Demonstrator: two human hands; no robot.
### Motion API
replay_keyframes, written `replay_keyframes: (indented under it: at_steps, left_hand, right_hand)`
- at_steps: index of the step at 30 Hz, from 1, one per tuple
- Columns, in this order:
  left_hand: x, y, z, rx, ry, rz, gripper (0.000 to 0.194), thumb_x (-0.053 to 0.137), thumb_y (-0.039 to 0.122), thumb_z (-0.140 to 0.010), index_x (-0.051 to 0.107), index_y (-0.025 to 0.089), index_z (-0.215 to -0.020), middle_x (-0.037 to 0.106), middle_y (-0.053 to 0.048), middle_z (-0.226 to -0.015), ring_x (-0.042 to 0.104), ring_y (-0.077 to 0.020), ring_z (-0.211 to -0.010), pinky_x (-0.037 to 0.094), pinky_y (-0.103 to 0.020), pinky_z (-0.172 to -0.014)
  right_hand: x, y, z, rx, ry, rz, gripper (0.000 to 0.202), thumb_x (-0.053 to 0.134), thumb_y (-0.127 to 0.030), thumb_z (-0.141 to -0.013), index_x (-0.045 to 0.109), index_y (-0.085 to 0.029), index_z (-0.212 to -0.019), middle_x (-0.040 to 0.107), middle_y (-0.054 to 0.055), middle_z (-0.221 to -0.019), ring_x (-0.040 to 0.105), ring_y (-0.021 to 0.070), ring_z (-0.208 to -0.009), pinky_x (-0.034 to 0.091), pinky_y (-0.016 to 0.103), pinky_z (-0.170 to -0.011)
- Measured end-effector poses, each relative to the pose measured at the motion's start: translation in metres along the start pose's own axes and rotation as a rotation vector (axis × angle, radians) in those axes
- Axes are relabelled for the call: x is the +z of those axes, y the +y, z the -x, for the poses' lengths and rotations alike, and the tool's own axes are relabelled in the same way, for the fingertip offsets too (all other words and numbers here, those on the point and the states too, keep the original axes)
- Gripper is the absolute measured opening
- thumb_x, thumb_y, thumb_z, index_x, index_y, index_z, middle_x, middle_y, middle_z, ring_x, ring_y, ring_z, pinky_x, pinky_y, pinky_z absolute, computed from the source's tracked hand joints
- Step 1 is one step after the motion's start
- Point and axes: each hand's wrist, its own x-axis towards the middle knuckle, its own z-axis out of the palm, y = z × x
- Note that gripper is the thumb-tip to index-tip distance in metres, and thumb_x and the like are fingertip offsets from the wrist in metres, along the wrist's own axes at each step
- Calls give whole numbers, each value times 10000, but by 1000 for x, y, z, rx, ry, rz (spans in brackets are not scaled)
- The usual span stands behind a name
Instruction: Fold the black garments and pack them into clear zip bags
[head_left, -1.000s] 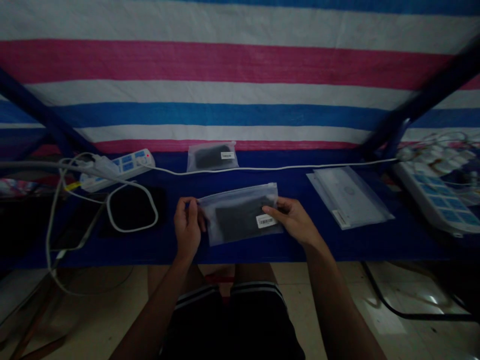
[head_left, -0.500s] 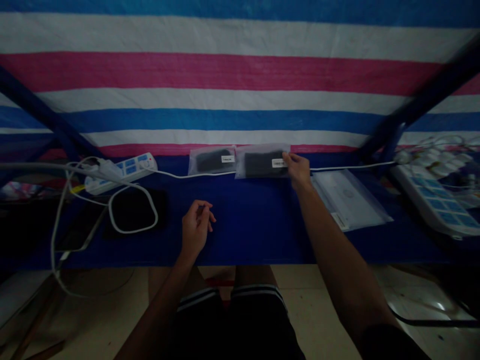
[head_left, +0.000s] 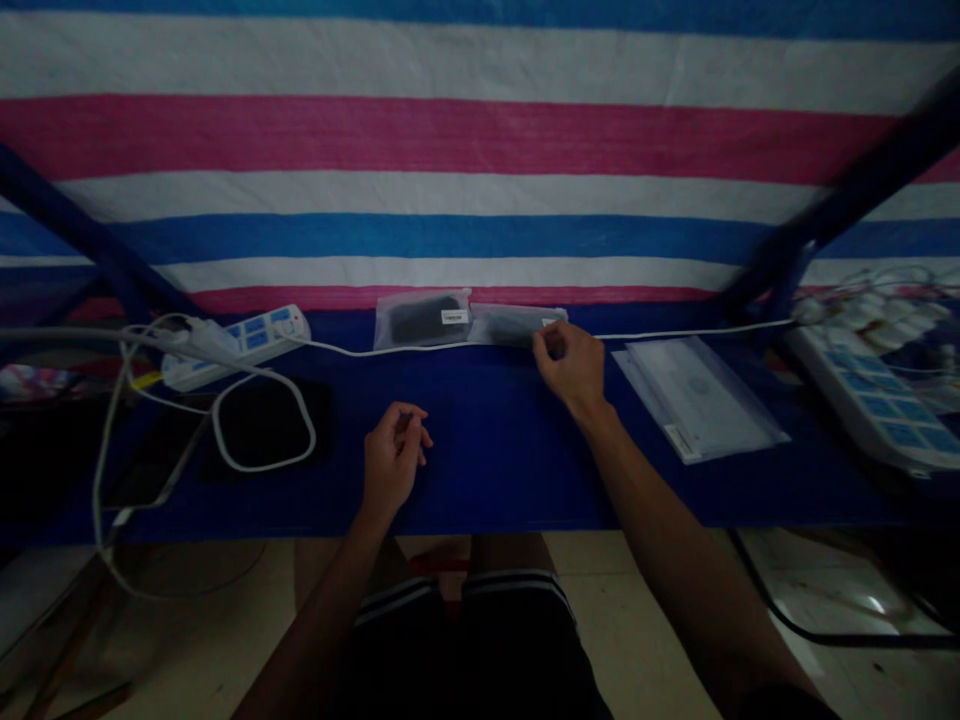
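Note:
Two clear bags with dark contents and white labels lie side by side at the back of the blue table: the left bag [head_left: 420, 322] and the right bag [head_left: 506, 326]. My right hand [head_left: 571, 365] is at the right bag's lower right corner, thumb and fingers closed in a pinch that partly covers the bag and its label. Nearer the front edge, my left hand [head_left: 394, 450] hovers over the table [head_left: 487, 460] with loosely curled fingers apart and nothing in them. Flat clear bags [head_left: 697, 395] lie to the right of my right hand.
A power strip [head_left: 259, 335], a looped white cable [head_left: 262, 468] and a phone [head_left: 150, 460] are at the left. Another power strip [head_left: 877, 395] with plugs stands at the right. A white cord crosses the back; a striped sheet [head_left: 480, 140] hangs behind.
My right hand has moved left and slightly toward me. The right bag now looks flatter and partly hidden by the hand. My left hand has stayed in place.

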Motion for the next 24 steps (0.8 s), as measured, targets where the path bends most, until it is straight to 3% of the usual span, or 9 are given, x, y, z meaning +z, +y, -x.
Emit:
replay_keyframes:
  at_steps: [3, 8, 12, 24]
  left_hand:
    - [0, 0, 0, 2, -8, -6, 186, 567, 381, -1009, 615, 202, -998, 644, 29, -685, 542, -77, -451, 417, -170, -430]
    - [0, 1, 1, 2, -14, -20, 189, 570, 381, -1007, 620, 199, -995, 647, 27, -690, 546, -78, -453, 420, -172, -432]
    - [1, 3, 1, 4, -14, -35, 184, 569, 375, -1008, 622, 200, -987, 650, 25, -691, 552, -80, -463, 430, -176, -447]
    - [-1, 0, 1, 6, -20, -58, 199, 565, 388, -1010, 625, 199, -999, 652, 24, -696, 553, -81, -470, 430, -182, -461]
  right_hand:
    - [8, -7, 7, 31, -130, -16, 267, 571, -348, -960, 735, -193, -1102, 746, 83, -882, 679, 261, -800, 553, 423, -838]
    - [19, 0, 14, 28, -220, 11, 466, 563, -330, -969, 680, -162, -1388, 763, 128, -1033, 695, 301, -963, 544, 479, -970]
    - [23, 2, 15, 18, -226, 39, 495, 575, -326, -966, 663, -167, -1426, 734, 147, -1068, 673, 327, -1059, 529, 514, -1026]
    - [35, 3, 19, -5, -227, 137, 564, 603, -365, -958, 590, -206, -1498, 661, 180, -1178, 613, 373, -1135, 492, 540, -1003]
